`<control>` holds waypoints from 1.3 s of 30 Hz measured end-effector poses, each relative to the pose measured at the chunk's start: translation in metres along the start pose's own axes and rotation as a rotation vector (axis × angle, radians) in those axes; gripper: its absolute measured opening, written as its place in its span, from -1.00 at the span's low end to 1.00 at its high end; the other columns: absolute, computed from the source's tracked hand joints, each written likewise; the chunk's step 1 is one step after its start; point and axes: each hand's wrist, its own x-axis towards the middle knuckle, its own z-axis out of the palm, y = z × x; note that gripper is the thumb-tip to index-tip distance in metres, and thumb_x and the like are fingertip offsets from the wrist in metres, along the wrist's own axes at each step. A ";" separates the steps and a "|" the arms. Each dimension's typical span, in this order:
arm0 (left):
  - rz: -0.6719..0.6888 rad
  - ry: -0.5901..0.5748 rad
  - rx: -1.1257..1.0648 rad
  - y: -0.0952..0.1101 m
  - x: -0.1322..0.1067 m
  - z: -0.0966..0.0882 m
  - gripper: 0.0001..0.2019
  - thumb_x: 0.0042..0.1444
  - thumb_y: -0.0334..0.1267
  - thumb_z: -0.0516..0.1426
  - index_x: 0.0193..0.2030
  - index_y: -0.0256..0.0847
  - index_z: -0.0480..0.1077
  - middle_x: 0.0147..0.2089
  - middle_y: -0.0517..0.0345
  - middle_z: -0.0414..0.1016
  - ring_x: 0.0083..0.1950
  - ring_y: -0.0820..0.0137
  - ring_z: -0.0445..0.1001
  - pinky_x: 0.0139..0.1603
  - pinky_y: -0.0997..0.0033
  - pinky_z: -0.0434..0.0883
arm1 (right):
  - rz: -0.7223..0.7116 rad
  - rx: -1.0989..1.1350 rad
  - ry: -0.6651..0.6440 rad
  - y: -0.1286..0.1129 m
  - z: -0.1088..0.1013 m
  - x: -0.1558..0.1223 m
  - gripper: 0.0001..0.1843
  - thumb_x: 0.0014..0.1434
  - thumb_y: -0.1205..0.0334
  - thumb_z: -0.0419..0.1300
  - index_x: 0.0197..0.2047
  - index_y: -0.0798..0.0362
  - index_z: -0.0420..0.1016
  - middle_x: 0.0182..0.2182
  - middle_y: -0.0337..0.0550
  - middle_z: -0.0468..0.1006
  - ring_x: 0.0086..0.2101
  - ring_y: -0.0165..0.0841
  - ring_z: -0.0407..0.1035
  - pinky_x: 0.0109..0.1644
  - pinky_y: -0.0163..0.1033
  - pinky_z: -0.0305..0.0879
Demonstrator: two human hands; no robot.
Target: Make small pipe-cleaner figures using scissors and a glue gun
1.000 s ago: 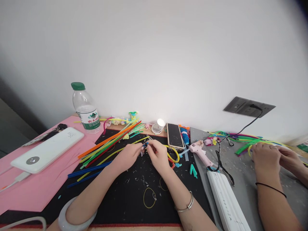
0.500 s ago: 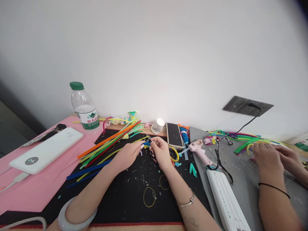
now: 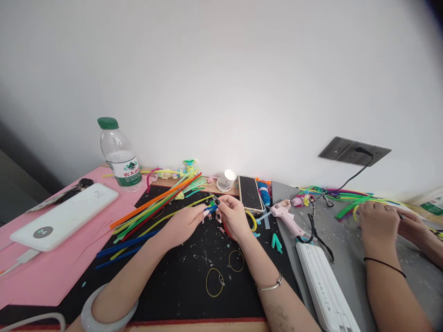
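Over the black mat, my left hand [image 3: 187,224] pinches a short blue pipe cleaner piece [image 3: 211,209] between thumb and fingers. Close against it, my right hand [image 3: 232,216] is closed on the same blue piece, and its fingers hide part of it. A bit of green shows just above the blue. Behind my right wrist, a curved red thing [image 3: 227,230] and a yellow loop [image 3: 251,218] are partly covered. To the left of my hands lies a bundle of pipe cleaners [image 3: 155,203] in orange, yellow, green and red, with blue ones [image 3: 128,246] below.
A water bottle [image 3: 121,159] and white power bank [image 3: 65,216] stand left on pink paper [image 3: 69,272]. Beyond my hands are a paper cup [image 3: 226,180] and phone [image 3: 250,193]. Right are a glue gun [image 3: 287,219], white power strip [image 3: 325,286] and another person's hands [image 3: 380,226].
My fingers have shifted slightly around the blue piece, which shows more clearly now. The red curve has come into view by my right wrist. The other person's hands moved a little left.
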 end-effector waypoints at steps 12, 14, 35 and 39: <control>-0.034 -0.027 0.003 0.003 0.000 -0.005 -0.75 0.29 -0.17 -0.15 -0.20 -0.11 0.31 -0.41 0.25 0.50 -0.39 0.38 0.42 -0.33 0.41 0.25 | 0.021 -0.039 -0.027 0.001 0.005 -0.003 -0.78 -0.13 0.18 0.41 -0.42 0.10 0.54 -0.65 -0.33 0.43 -0.65 -0.53 0.22 -0.58 -0.40 0.24; -0.030 0.007 0.028 0.001 0.001 -0.005 -0.72 0.29 -0.15 -0.15 -0.27 -0.13 0.33 -0.38 0.22 0.51 -0.40 0.39 0.42 -0.34 0.42 0.26 | 0.012 -0.063 -0.036 0.001 0.005 -0.003 -0.79 -0.13 0.20 0.40 -0.40 0.10 0.54 -0.63 -0.32 0.45 -0.63 -0.53 0.25 -0.55 -0.40 0.28; -0.102 -0.008 -0.010 -0.002 0.001 -0.003 -0.65 0.29 -0.11 -0.17 -0.36 -0.14 0.34 -0.48 0.24 0.52 -0.56 0.41 0.39 -0.42 0.42 0.27 | 0.054 -0.089 0.035 -0.004 0.010 -0.005 -0.74 -0.17 0.20 0.42 -0.40 0.12 0.51 -0.57 -0.25 0.54 -0.54 -0.42 0.46 -0.35 -0.29 0.49; -0.123 0.043 -0.049 -0.006 0.002 -0.001 -0.74 0.28 -0.12 -0.16 -0.19 -0.11 0.29 -0.48 0.27 0.51 -0.55 0.39 0.40 -0.41 0.41 0.27 | 0.059 -0.050 0.033 -0.002 0.009 -0.005 -0.75 -0.16 0.26 0.40 -0.36 0.13 0.52 -0.49 -0.22 0.58 -0.48 -0.44 0.49 -0.30 -0.32 0.48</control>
